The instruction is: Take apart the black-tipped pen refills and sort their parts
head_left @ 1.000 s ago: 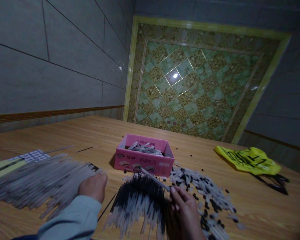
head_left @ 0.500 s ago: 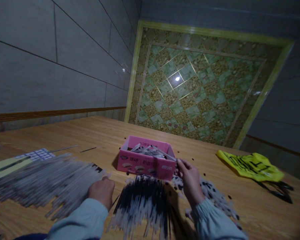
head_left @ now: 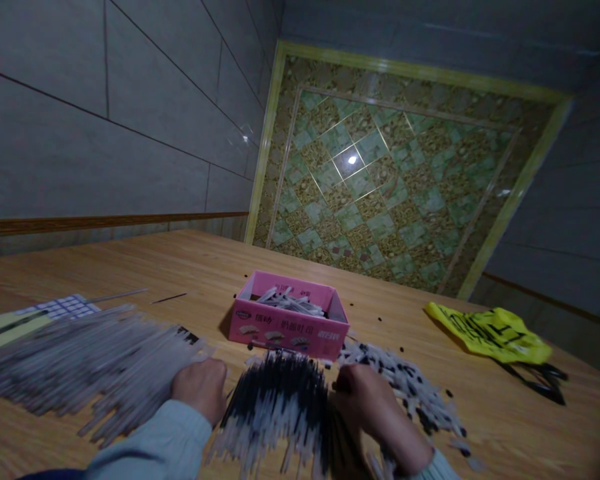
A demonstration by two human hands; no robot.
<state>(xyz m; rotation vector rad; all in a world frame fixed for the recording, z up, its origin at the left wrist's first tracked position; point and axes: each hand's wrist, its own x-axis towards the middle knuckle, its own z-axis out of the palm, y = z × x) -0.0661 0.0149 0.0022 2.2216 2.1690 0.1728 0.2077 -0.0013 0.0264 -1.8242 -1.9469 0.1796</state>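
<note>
A pink box with printed characters stands on the table, holding a heap of thin white pieces. In front of it lies a fan of thin sticks, dark at the far end and pale nearer. My left hand is closed between this fan and a wide pile of clear sticks; what it holds is hidden. My right hand is closed at the fan's right edge, its fingertips in shadow. Beside it spreads a pile of short white and black pieces.
A yellow bag with black print and black handles lies at the right of the wooden table. A checked cloth and a yellow-green item lie far left. A thin dark stick lies behind the clear pile.
My right hand has moved from the box's right end down toward me, beside the fan of dark-ended sticks. The thin white piece near its fingers at the box edge no longer shows there.
</note>
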